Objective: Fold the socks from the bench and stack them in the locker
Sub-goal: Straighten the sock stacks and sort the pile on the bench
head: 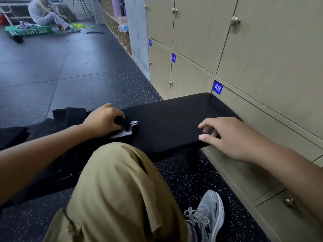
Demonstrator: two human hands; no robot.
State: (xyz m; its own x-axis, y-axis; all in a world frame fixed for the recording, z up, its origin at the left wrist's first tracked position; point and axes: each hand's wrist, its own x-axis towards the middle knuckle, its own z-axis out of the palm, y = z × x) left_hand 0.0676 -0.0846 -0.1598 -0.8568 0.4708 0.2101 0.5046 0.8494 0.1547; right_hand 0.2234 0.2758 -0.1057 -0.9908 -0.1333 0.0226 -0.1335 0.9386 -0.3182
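The left hand [103, 119] has its fingers curled around a dark sock [123, 122], pinching it against the counter [174, 116] near the counter's left end. Under and beside that dark piece lies a pale sock [125, 131], flat on the padding, its long axis running roughly from the near edge up and away toward the far right; whether the two are one pair or parts of one sock cannot be told. The left grip is closed on the dark fabric only, as far as can be seen.

The right hand [232, 137] is over the counter's near right corner, fingers spread and loosely bent, holding nothing; its fingertips look to be just touching or hovering at the padding.

The relation that matters: the socks lie to the left of the right hand, well apart from it, with bare black padding between. The left hand is on them already, so it is the nearer by far. To fold, the right hand would likely need to cross leftward along the counter and take the free pale end, so the sock can be doubled along its length.

More dark cloth [70, 114] is heaped at the far left end; it is too dark to say if more socks are in it. The lockers [262, 67] stand just beyond the right end, all doors shut, with number 48 [217, 87] nearest.
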